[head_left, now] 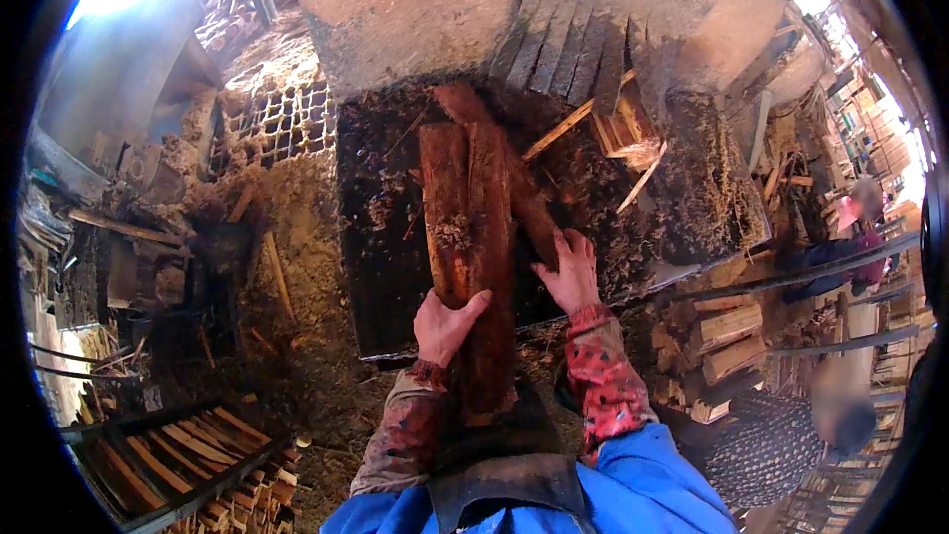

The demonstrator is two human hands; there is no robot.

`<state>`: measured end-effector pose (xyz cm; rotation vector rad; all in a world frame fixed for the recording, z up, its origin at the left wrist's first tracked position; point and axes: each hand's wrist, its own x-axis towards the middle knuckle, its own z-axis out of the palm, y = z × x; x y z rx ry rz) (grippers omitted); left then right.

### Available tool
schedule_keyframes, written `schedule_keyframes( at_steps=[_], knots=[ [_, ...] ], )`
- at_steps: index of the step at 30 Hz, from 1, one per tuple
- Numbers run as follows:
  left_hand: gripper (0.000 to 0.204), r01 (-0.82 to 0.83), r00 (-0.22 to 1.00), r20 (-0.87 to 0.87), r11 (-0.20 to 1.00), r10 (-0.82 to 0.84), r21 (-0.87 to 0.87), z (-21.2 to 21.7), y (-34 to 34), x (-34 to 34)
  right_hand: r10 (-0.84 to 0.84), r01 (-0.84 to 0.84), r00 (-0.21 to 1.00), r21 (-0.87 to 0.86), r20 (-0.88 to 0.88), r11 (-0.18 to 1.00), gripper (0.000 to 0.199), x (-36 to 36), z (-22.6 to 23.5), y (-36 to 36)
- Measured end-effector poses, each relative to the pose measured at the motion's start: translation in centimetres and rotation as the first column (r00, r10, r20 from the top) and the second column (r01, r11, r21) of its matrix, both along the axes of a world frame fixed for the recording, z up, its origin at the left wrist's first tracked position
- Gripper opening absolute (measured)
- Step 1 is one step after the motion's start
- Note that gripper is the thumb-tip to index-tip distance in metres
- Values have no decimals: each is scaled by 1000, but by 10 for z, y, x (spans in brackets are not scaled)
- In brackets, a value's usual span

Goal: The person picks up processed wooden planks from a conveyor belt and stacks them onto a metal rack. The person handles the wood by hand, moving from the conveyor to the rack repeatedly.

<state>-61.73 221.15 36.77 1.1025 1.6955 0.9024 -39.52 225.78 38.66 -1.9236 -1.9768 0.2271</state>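
Note:
My left hand [450, 328] is closed round the near end of a rough reddish-brown wood slab [445, 203], its thumb lying across toward the slab beside it. That longer slab [486, 267] runs alongside, its near end reaching back close to my apron. A third slab [534, 208] lies slanted beneath these two, its far end poking out at the upper left. My right hand [571, 275] grips the near end of this slanted slab, with thumb and fingers on either side. All three rest on a dark, debris-strewn metal table [381, 287].
Dark overlapping strips [573, 49] hang at the table's far side. Split wood pieces [628, 129] lie near them. At lower left stands a rack of thin wood strips [178, 455]. Stacked wood [732, 336] is on the right, with a person [766, 445] close by and another person [860, 242] farther off.

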Motion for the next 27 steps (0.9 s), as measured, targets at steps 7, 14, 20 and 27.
schedule_keyframes(
  at_steps=[7, 14, 20, 27],
  knots=[
    [63, -143, 986, 85, 990, 144, -16, 8, -2, 3, -11, -38, 977, -222, -215, 974, 77, -5, 21, -8],
    [55, -197, 938, 287, 980, 193, -14, 5, -2, -2, 2, -93, 878, -168, -478, 981, 81, -35, 11, -95],
    [50, -146, 901, 420, 987, 104, 68, 12, -1, 3, 25, -107, 894, -161, -447, 981, 80, -32, 0, -112],
    [66, -8, 994, 113, 992, -7, 126, 9, 23, -8, 113, -204, 886, -158, -449, 966, 73, -37, -7, -102]
  ],
)
